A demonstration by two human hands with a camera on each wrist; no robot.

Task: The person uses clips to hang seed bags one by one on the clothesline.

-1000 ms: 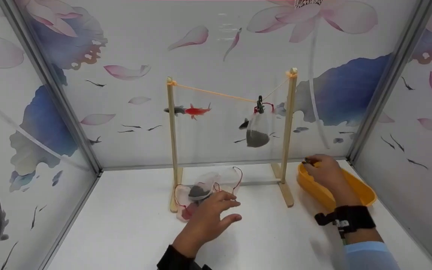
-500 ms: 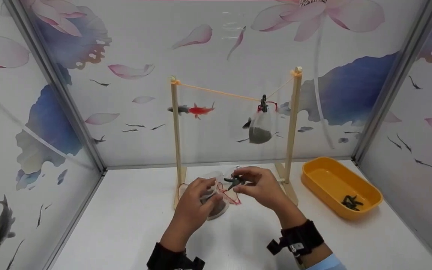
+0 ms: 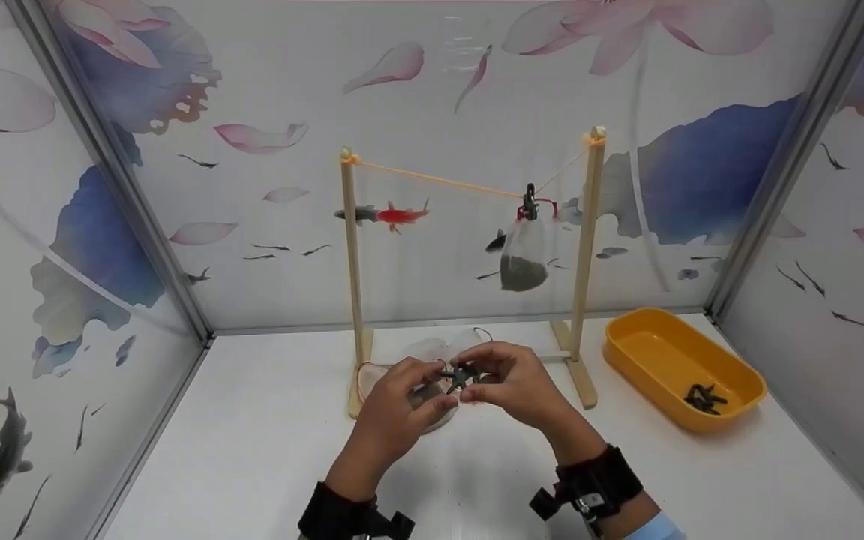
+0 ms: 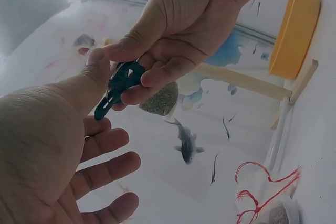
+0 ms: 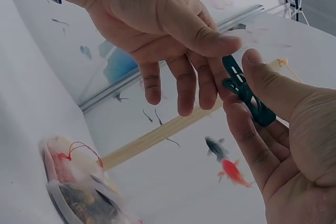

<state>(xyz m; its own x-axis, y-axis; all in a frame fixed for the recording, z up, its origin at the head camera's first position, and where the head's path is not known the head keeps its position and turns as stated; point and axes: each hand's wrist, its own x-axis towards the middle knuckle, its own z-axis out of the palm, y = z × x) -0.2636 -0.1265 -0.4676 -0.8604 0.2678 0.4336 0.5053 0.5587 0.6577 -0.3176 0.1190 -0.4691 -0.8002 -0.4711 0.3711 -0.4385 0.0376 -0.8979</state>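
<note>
A dark green clip [image 3: 460, 375] is pinched between the thumb and fingers of my right hand [image 3: 481, 371], just above the table in front of the wooden rack. The right wrist view shows this clip [image 5: 247, 93] held in that pinch. My left hand [image 3: 432, 382] meets it from the left. The left thumb [image 4: 97, 59] touches the top of the clip [image 4: 119, 85], and the other left fingers [image 4: 105, 142] are spread and hold nothing. A clear mesh bag [image 3: 432, 351] with dark grains and a red drawstring lies on the table under both hands.
A wooden rack [image 3: 352, 262] carries an orange string between two posts. A second bag [image 3: 522, 259] hangs from it by a black clip [image 3: 529, 202]. A yellow tray [image 3: 627, 352] at the right holds several dark clips [image 3: 704, 398]. Patterned walls close in three sides.
My right hand left the yellow tray with a clip and came to the middle. My left hand rose from the bag on the table to meet the clip.
</note>
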